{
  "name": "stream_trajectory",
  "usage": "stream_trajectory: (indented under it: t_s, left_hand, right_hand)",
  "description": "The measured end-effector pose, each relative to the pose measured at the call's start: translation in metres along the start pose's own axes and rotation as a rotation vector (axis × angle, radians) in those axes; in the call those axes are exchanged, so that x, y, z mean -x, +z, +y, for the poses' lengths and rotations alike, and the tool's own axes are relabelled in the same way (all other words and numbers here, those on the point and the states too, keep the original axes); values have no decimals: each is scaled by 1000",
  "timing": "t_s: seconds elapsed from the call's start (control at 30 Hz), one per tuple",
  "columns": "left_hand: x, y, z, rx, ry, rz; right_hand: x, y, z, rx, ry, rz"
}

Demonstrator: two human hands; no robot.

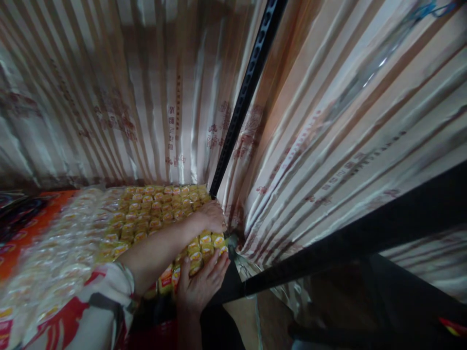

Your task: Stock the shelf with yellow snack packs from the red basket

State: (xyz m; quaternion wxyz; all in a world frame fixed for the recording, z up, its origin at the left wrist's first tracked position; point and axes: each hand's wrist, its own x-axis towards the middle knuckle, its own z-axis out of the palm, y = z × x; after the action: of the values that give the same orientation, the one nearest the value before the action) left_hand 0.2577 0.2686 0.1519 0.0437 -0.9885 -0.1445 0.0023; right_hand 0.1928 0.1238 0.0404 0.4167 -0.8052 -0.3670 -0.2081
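Observation:
Rows of small yellow wrapped packets [153,209] lie packed close together on a shelf. My left hand [209,216] reaches across them to their right end, beside the black post; its fingers are blurred and partly hidden, so its grip cannot be made out. Nearer to me, my right hand [202,284] lies flat against the front right corner of the packets. Its thumb is apart from the fingers, which point to the upper right.
Clear-wrapped pale packets [62,248] lie left of the yellow ones, beside an orange surface [31,233]. A black slotted post [244,107] rises behind my left hand. Printed pleated curtains [153,97] hang behind and to the right. A black bar [328,253] crosses the right side.

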Motion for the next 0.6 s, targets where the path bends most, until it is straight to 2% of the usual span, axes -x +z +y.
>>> stream_trajectory:
  t_s: [0.07,0.33,0.47,0.6]
  left_hand:
    - [1,-3,0,-16,-6,-64]
    - [3,-12,0,53,-68,-161]
    - [5,-15,-1,61,-78,-184]
    - [5,-11,-1,76,-64,-154]
  right_hand:
    - [-1,0,-1,7,1,4]
    - [-1,0,-1,19,29,-29]
    - [0,1,-1,10,23,-22]
    - [0,0,-1,5,27,-20]
